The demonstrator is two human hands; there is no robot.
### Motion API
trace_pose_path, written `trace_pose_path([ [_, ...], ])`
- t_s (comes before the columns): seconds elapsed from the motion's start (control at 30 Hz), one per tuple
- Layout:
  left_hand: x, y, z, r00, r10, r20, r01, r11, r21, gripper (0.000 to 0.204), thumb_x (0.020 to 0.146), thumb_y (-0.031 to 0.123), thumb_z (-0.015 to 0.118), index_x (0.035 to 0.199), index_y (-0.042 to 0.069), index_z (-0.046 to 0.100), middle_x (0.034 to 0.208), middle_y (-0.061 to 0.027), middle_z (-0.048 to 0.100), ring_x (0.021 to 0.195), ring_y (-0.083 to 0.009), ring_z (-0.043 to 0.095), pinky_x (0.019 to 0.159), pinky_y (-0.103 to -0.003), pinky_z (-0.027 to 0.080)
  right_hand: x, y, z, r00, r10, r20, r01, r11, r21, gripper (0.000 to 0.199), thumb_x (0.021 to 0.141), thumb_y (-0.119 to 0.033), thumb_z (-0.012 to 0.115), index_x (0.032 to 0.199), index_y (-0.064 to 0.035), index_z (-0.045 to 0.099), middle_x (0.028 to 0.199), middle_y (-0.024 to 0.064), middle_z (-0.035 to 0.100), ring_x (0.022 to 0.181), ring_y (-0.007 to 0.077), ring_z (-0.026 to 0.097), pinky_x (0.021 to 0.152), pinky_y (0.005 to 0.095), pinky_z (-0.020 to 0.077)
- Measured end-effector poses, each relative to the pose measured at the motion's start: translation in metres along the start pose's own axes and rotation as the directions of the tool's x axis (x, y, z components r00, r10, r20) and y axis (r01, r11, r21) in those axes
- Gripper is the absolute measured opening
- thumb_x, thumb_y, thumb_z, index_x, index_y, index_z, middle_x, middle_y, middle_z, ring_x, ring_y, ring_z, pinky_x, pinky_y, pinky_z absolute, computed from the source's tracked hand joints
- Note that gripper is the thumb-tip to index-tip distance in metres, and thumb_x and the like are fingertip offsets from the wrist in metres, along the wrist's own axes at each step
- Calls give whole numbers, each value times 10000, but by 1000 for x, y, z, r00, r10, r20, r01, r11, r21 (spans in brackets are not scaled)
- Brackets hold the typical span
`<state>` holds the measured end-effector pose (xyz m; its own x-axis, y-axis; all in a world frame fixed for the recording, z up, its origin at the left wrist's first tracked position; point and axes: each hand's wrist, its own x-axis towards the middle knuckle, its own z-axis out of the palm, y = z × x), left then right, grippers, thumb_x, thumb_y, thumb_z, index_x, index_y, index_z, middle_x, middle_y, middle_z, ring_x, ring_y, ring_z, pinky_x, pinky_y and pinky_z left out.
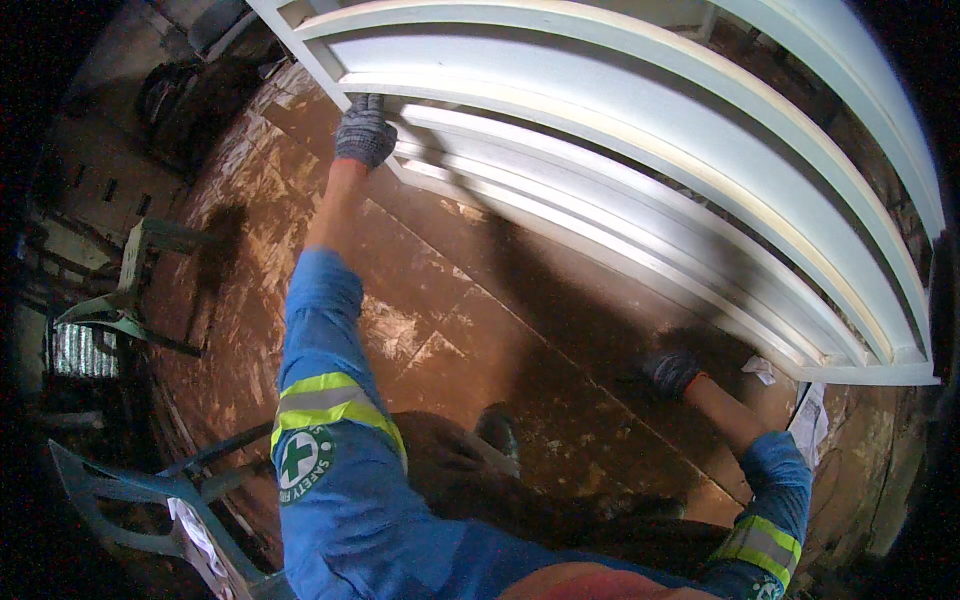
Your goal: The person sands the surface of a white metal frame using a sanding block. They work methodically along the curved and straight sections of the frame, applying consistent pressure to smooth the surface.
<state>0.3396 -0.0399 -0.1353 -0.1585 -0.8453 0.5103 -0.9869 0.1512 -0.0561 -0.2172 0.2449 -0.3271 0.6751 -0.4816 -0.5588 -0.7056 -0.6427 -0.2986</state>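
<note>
A large white frame (640,150) with several parallel slats fills the upper right of the picture, lying low over a brown, stained floor (450,300). The left hand (364,130), in a grey knitted glove, sits at the frame's near corner in the upper middle of the picture; its fingers are curled over the edge of a slat, gripping it. The right hand (672,372), also gloved, is in the lower right, in the shadow just beneath the frame's lower rail; its fingers look bent and close together, but the shadow hides whether they grip the rail or only press against it.

Judging by how things lie, the frame is being held or steadied at two well-apart points along one long side. The slats look evenly coated in white, with no bare patches that can be made out, so any finishing seems done. The handling itself looks mid-way: both arms are stretched out and the frame is neither set clearly flat nor raised upright.

A crumpled white rag (760,369) lies near the right hand, and green metal stands (130,300) sit at the left.
</note>
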Motion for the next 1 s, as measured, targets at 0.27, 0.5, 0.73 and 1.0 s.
trace_pose_path([
  [0.27, 6, 11, 8, 965, -75, 251, 23, 979, 203, 678, 706, 188, 663, 1324, 94, 403, 1376, -197, 405, 1314, -343, 340, 1066, -430, 339, -11, -29, -57, 992, 67, -108, -78, 991, -106, 390, 787, -170, 546, 1164, -72, 569, 1048, 199, 619, 929, 356, 606, 826, 438, 496],
  [0.5, -29, 138, -58, 846, 61, 530, -16, 996, -88, 533, 799, 313, 586, 1273, 88, 493, 1085, -234, 613, 948, -394, 602, 865, -443, 475, -32, -49, -103, 780, 300, -549, -301, 949, 91, 256, 822, -144, 464, 1020, -49, 596, 1014, 152, 615, 936, 313, 592, 793, 447, 479],
  [0.73, -97, 303, -107, 592, 805, -41, -664, 458, -591, 718, 727, 369, 698, 1310, 41, 438, 1129, -238, 573, 1019, -381, 568, 889, -440, 468, -17, -83, -147, 589, 130, -798, -403, 903, -151, 243, 794, -158, 511, 997, -67, 608, 956, 122, 601, 887, 286, 584, 710, 430, 488],
  [1.0, -111, 345, -109, 664, 714, 221, -571, 676, -466, 710, 692, 230, 677, 1333, 74, 415, 837, -175, 647, 682, -355, 623, 606, -463, 497, -31, -90, -178, 581, 231, -781, -473, 876, -93, 184, 824, -163, 507, 923, -80, 638, 894, 119, 637, 840, 266, 620, 666, 430, 513],
])
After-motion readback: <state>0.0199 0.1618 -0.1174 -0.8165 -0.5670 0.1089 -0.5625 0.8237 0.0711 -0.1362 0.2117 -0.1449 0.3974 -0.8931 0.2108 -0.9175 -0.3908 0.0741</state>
